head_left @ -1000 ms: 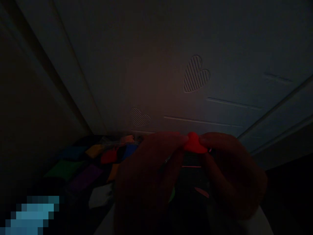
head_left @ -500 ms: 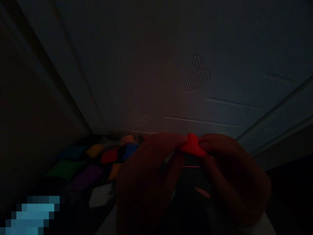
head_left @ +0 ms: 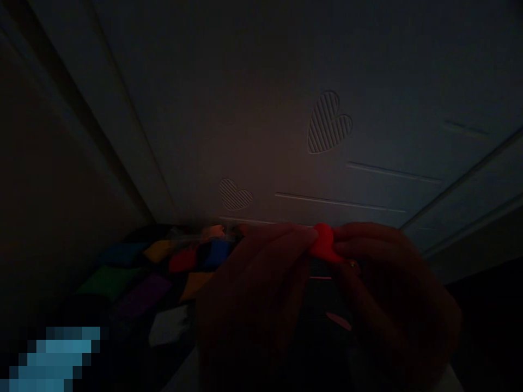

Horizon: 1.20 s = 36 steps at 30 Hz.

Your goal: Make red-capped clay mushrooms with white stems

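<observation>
Between my two hands is a small bright red lump of soft clay (head_left: 324,243), rounded at the top and drawn out toward the lower right. My left hand (head_left: 261,277) pinches its left side, fingers pressed together on it. On the other side, the thumb and fingers of my right hand (head_left: 392,288) close on the lump's right edge. Just below my right fingertips a small shiny item (head_left: 353,265) shows, too dark to make out. Dim light hides most of both palms.
Several coloured packets lie at the left, among them a green one (head_left: 108,281), a purple one (head_left: 145,294), a red one (head_left: 183,259) and a white one (head_left: 168,326). A pink flat piece (head_left: 338,321) lies below my hands. A pale panel with embossed hearts (head_left: 329,122) rises behind.
My left fingers have moved slightly right and cover more of the red clay's left side. The lump now looks narrower and rounder. My right hand has shifted a little to the right.
</observation>
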### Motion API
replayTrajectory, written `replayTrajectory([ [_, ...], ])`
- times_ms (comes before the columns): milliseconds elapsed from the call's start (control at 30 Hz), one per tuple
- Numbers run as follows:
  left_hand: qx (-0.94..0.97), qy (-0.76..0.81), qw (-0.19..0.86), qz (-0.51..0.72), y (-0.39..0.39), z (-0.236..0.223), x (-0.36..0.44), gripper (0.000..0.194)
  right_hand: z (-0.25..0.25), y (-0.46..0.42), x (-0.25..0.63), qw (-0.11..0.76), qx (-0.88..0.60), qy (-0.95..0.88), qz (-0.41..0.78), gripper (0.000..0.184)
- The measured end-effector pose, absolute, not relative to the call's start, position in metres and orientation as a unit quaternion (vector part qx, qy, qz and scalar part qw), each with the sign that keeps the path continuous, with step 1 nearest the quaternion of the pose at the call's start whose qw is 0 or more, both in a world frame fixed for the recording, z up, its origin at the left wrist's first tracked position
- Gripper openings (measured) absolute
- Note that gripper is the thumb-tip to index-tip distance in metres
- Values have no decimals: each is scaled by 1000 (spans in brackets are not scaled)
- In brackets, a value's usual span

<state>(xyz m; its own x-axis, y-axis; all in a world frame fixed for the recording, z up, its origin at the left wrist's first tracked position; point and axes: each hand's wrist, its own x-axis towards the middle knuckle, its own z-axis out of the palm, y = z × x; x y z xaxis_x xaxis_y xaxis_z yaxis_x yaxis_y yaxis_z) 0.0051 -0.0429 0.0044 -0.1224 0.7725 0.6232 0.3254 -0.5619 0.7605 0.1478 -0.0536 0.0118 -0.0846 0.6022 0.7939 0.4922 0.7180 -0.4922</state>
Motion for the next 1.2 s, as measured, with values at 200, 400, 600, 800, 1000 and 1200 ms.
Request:
replayTrajectory([
  [200, 694, 386, 65, 604, -39, 8, 7, 23, 15, -54, 150, 545, -379, -746, 54, 31],
  [400, 707, 374, -10, 600, -39, 6, 10, 25, 14, -55, 149, 563, -364, -739, 67, 35],
  [600, 695, 395, 80, 596, -42, 1, 8, 29, 11, -54, 148, 593, -358, -718, 74, 37],
  [800, 605, 327, 420, 592, -38, 10, -10, 18, 12, -57, 149, 642, -327, -678, 143, 39],
  [1000, 593, 259, 540, 538, -25, 11, -19, 13, 15, -58, 151, 623, -305, -642, 327, 21],
  [1200, 631, 246, 525, 516, -28, 13, -16, 17, 15, -57, 155, 600, -280, -608, 437, 23],
])
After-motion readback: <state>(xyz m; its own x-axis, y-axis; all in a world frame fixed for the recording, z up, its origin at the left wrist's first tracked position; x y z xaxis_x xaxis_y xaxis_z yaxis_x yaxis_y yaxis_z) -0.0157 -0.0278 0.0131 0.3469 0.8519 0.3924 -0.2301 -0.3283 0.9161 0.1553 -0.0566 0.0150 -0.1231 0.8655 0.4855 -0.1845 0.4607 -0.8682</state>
